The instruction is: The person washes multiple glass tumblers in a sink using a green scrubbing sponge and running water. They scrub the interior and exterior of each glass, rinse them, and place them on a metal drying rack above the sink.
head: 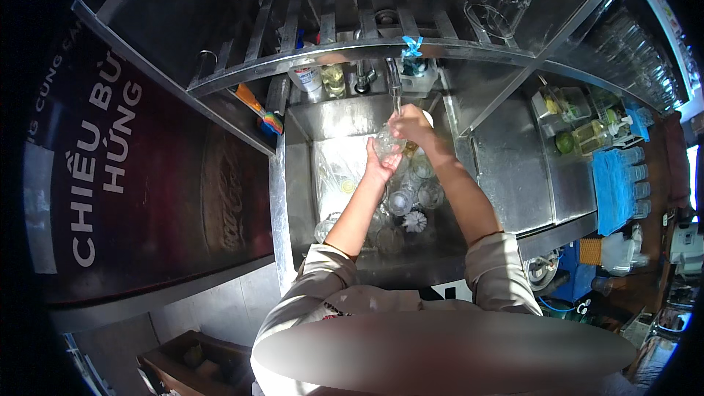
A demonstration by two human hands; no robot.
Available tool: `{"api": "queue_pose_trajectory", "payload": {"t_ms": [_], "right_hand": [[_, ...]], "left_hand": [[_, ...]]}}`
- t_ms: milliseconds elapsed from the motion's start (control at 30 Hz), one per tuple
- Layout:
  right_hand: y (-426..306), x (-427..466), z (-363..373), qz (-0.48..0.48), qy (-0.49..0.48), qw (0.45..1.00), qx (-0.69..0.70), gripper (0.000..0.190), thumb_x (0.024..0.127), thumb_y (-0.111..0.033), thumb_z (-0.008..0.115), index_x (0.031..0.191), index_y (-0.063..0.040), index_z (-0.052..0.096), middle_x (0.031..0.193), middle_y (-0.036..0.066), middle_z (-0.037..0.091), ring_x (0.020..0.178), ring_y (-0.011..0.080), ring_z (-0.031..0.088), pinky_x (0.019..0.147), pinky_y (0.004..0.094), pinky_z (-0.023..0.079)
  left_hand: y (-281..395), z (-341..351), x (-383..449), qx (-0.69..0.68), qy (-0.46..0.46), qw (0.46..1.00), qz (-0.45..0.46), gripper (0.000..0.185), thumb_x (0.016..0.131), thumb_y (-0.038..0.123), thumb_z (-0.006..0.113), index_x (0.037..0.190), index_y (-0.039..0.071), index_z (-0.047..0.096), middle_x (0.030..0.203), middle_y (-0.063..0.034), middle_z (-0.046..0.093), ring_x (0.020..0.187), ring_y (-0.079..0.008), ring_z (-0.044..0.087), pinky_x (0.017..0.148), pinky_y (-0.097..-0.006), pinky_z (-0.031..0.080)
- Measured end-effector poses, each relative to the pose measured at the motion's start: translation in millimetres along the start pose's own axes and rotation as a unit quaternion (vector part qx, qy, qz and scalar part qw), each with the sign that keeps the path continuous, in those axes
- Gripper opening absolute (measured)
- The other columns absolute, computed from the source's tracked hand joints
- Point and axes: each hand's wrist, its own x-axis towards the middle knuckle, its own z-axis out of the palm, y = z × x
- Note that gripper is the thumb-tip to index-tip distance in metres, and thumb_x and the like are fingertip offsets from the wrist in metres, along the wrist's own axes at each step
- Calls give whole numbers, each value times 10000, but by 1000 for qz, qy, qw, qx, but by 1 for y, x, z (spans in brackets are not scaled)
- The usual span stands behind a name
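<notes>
Under the stream of a metal tap (393, 82), my left hand (383, 164) cradles a clear glass (388, 142) from below and the left. My right hand (411, 124) is at the upper right of this glass, fingers bent at its rim; whether it holds anything more is hidden. Both hands are above a stainless steel sink (302, 203). Several clear glasses (400, 202) stand or lie in the sink below my hands, some partly behind my forearms. A white bristle brush head (414, 222) is among them. A yellow-green round slice (347, 186) lies at the brightly lit left part.
A slatted metal rack (330, 54) crosses above the sink's back edge. Behind the sink are a white tub (308, 78), a bottle of yellowish liquid (333, 80) and a clear container (421, 80). A steel counter (511, 176) adjoins on the right, with a blue cloth (609, 190) and cups farther along.
</notes>
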Motion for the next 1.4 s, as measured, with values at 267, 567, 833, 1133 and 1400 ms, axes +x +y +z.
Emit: {"api": "queue_pose_trajectory", "payload": {"t_ms": [267, 567, 833, 1133, 1400], "right_hand": [[-1, -8, 3, -30, 38, 994, 100, 365, 720, -276, 696, 959, -20, 594, 836, 53, 606, 764, 115, 538, 640, 258, 431], [38, -5, 45, -89, 67, 950, 293, 575, 673, -149, 756, 1137, -15, 443, 1047, 92, 580, 875, 159, 583, 736, 263, 486], [52, -27, 85, -277, 87, 950, -120, 651, 557, -103, 776, 1153, -63, 518, 1152, 129, 531, 1084, 298, 493, 931, 385, 399], [-39, -102, 14, -346, -53, 927, -135, 646, 598, -210, 784, 1174, -94, 515, 1231, 90, 503, 1216, 283, 401, 1018, 407, 333], [-205, -152, -93, -561, 47, 825, -53, 678, 535, -196, 835, 1137, -124, 531, 1258, 105, 488, 1243, 289, 382, 1018, 425, 335]], "left_hand": [[27, 32, -41, 259, 1, 963, 74, 592, 734, 294, 677, 1228, 142, 387, 1031, -71, 517, 833, -175, 553, 631, -339, 485], [117, -7, -51, 722, -147, 645, 201, 631, 721, 405, 669, 1262, 132, 494, 1282, -179, 411, 1199, -281, 378, 1017, -352, 273], [99, -237, -52, 886, 10, 421, -193, 577, 753, 457, 604, 1182, 77, 532, 1148, -167, 550, 1030, -308, 534, 904, -406, 395], [109, -263, -62, 753, 137, 531, -364, 575, 673, 431, 670, 1102, 63, 565, 1070, -160, 580, 952, -314, 568, 804, -432, 462], [148, -135, -52, 612, 39, 721, -322, 337, 690, 377, 647, 881, 101, 627, 789, -86, 638, 708, -203, 605, 648, -364, 497]]}}
